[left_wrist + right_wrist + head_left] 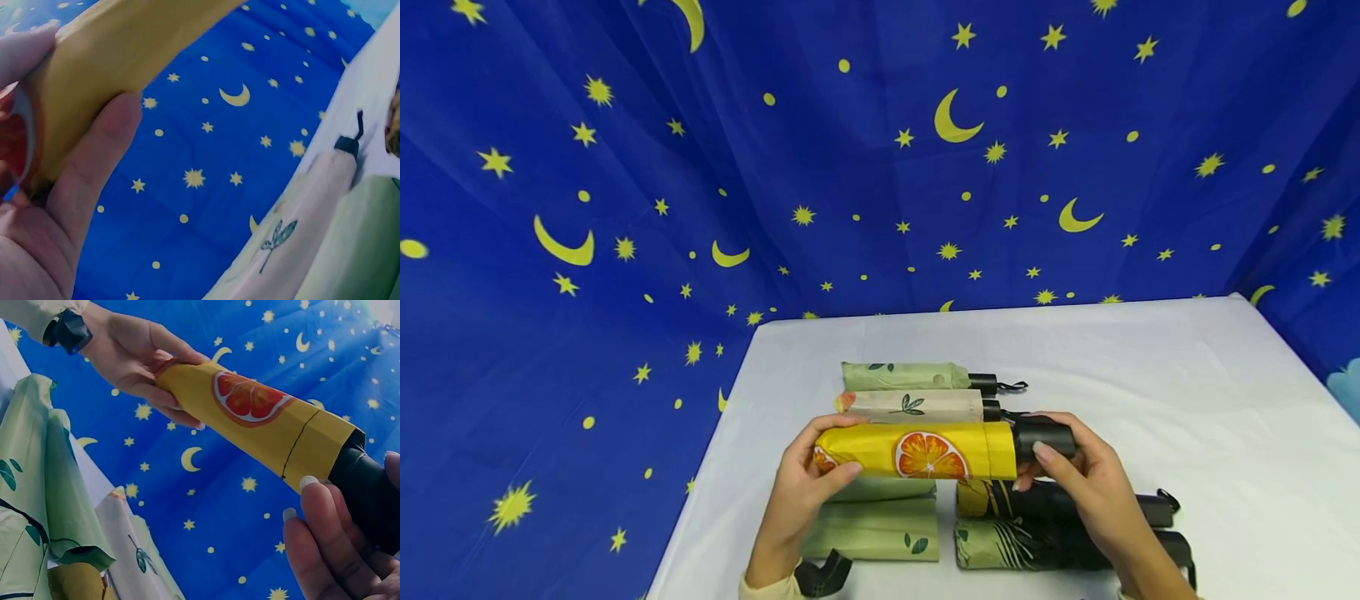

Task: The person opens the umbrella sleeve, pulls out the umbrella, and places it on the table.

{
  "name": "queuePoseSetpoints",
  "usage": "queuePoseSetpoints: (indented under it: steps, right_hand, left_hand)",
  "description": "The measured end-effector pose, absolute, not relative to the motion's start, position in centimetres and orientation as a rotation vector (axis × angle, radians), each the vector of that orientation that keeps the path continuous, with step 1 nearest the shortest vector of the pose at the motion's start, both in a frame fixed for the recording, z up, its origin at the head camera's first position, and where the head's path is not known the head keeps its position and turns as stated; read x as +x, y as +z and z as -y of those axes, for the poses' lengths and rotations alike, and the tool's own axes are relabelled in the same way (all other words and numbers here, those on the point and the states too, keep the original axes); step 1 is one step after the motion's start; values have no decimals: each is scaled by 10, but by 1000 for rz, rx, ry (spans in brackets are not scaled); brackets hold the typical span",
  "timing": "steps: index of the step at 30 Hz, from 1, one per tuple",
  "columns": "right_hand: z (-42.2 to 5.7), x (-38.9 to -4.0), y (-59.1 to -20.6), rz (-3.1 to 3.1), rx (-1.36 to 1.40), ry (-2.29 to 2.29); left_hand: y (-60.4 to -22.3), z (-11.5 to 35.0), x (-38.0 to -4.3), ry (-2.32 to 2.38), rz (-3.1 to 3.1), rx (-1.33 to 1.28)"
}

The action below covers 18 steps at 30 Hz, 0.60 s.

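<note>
A folded umbrella in a yellow sleeve (872, 446) with an orange-slice print is held level above the table. My left hand (801, 475) grips the sleeve's closed left end, thumb in front. At the other end, my right hand (1093, 467) holds the black umbrella part (1026, 439) that sticks out of the sleeve, thumb on the near side. In the right wrist view the sleeve's open edge (350, 434) sits around the black part. Just behind lie a beige sleeved umbrella (943, 406) with a leaf print and a pale green sleeved umbrella (902, 377).
Green sleeves (865, 529) lie on the white tablecloth (1112, 358) below my left hand. Under my right hand are a yellow-and-black folded umbrella (973, 498) and a green-and-black one (988, 546). A blue star-and-moon curtain (850, 167) surrounds the table's back and sides.
</note>
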State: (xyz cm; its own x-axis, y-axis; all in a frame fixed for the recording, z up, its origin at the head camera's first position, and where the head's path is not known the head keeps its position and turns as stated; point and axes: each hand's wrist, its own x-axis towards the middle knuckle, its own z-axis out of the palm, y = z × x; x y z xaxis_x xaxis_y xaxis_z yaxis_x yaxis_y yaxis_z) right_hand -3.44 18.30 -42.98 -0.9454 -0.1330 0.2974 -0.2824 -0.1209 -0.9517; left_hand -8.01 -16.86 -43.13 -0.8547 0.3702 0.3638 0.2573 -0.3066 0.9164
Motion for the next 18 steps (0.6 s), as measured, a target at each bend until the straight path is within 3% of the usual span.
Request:
queuePoseSetpoints:
  steps: [10,18]
  right_hand:
    - [-181,-35,-431,1993,572,2265]
    - [-177,-35,-428,2051,401,2251]
  left_hand:
    - [-434,171,-81,2244,-1885,820]
    - [-433,173,-82,2209,-1959,825]
